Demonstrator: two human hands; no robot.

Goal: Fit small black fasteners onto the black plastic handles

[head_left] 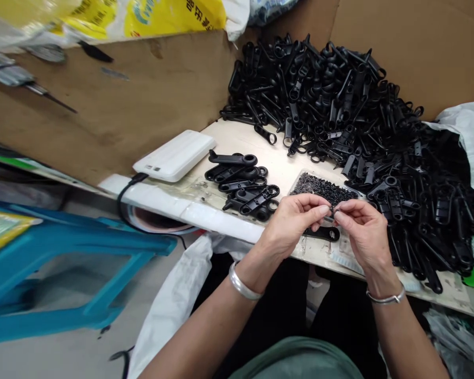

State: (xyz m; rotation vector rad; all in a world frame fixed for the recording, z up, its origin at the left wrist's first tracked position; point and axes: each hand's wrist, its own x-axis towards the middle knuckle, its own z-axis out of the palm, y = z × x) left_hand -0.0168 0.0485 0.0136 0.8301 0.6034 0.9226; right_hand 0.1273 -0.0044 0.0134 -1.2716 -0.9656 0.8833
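My left hand (pixel 296 218) and my right hand (pixel 363 229) meet above the table's front edge, thumbs and forefingers pinched close together. Between the fingertips is a small black part (pixel 332 209), too small to make out in detail. Right behind the hands lies a clear shallow tray (pixel 296 181) filled with tiny black pieces (pixel 322 188). Beneath the fingers, a black plastic arm with a ring end (pixel 332 233) lies on the table, partly hidden by my left hand. To the left is a small stack of similar black plastic arms (pixel 243 184).
A large heap of black plastic arms (pixel 319 100) covers the back and right of the table (pixel 221 131). A white power bank (pixel 176 155) with a black cable stands at left. Cardboard walls (pixel 161 79) enclose the table. A screwdriver (pixel 35 87) hangs left, above a blue stool (pixel 82 263).
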